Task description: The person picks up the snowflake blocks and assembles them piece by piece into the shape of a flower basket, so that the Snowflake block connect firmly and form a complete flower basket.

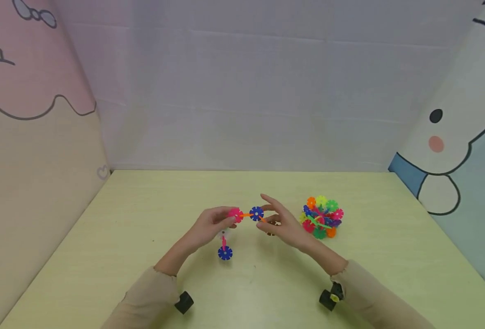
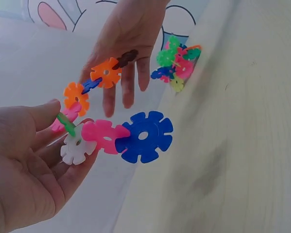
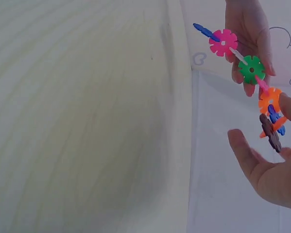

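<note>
A chain of notched plastic flower discs runs between the hands, with blue, pink, white, green, orange and brown pieces. My left hand (image 1: 209,226) pinches it near the green disc (image 2: 66,124) and white disc (image 2: 77,149). From that hand hangs an end with a pink disc (image 2: 105,137) and a blue disc (image 2: 144,137). Around the other end, my right hand (image 1: 283,226) has its fingers spread, a fingertip at the orange disc (image 3: 270,100) and the thumb apart in the right wrist view. There the brown disc (image 3: 270,133) ends the chain.
A pile of loose, many-coloured flower discs (image 1: 320,218) lies on the pale wooden table (image 1: 164,192), right of the right hand. Cloth walls with cartoon drawings stand behind the table (image 1: 242,100) and at both sides. Black wrist devices (image 1: 183,302) sit below the sleeves.
</note>
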`<state>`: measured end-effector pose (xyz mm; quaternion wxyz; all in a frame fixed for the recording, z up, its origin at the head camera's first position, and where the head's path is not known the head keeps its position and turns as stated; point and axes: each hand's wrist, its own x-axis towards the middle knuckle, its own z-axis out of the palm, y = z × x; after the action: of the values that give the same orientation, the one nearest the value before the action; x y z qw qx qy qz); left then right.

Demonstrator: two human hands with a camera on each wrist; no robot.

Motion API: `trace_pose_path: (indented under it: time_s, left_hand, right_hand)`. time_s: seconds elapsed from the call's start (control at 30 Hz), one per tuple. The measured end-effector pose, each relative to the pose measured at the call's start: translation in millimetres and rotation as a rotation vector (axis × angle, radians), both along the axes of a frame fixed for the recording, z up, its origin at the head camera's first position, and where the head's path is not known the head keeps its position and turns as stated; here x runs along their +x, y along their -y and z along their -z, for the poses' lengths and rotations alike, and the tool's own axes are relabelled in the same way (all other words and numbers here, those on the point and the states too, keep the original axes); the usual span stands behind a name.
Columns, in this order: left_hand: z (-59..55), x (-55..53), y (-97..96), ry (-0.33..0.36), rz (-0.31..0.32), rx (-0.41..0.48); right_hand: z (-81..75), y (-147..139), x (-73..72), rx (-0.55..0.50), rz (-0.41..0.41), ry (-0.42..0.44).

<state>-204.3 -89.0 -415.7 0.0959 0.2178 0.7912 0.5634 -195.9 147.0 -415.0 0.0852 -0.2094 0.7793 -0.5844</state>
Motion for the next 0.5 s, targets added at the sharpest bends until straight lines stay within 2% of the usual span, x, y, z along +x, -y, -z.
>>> trace_pose_path:
  time_s: [0.07,0.17,0.27,0.37,0.5]
  left_hand:
    - [-0.8,-0.8,-1.6,-0.018,0.022,-0.013]
    - [-1.0,0.5,-1.6,-0.034,0.014,-0.027]
    - [1.3,2.9,2.0,-0.038,0.001,-0.035]
    - [4.1,3.0,4.9,-0.044,0.023,-0.031]
    - [3.4,0.2,5.5,-0.091,0.024,-0.017]
  right_hand:
    - [-0.3,1.5,-1.7,-0.001,-0.071,-0.027]
    - [-0.6,3.3,-2.2,-0.069,-0.132,-0.025]
    - [-0.1,2.7,-2.5,-0.147,-0.092,-0.040]
    - [0.9,0.5,-3.5,-0.199,-0.034,-0.054]
    - [2.7,-2.6,-5.0,-0.173,-0.003,-0.077]
